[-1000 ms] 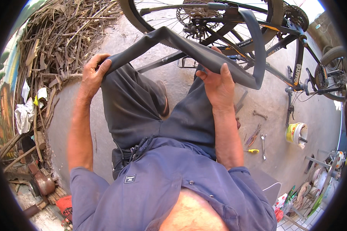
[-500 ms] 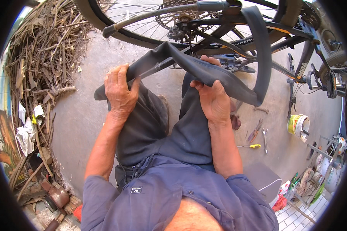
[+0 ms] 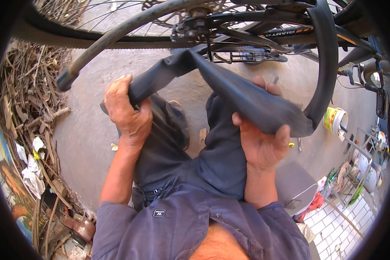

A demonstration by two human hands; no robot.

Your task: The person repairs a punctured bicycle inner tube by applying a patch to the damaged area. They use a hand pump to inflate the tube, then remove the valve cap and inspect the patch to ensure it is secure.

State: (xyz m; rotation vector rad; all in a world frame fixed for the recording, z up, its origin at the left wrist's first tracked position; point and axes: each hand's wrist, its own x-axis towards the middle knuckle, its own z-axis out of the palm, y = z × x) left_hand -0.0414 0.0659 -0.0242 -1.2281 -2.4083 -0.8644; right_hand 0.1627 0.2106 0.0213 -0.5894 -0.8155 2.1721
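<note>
A black rubber inner tube (image 3: 242, 95), flat and limp, stretches across my lap with a sharp fold rising between my hands. My left hand (image 3: 128, 110) is wrapped round its left part. On the other side, my right hand (image 3: 262, 145) cups a wider stretch from below, palm up, fingertips behind the tube and thumb in front of it. From there the tube bends and loops up to the top right, in front of the bicycle (image 3: 286, 32). A small grey stub (image 3: 276, 80) shows beside my right fingertips; I cannot tell what it is.
The bicycle wheel's tyre (image 3: 130, 41) and a curved grey hose-like bar (image 3: 130, 28) span the top. A stick pile (image 3: 21, 86) lies left. At right are a yellow-white bucket (image 3: 336, 121), a grey stool-like seat (image 3: 292, 184) and a metal rack (image 3: 359, 173).
My right hand has moved right and nearer to me along the tube, its palm opened wider. The view has shifted, and most of the floor tools are now hidden.
</note>
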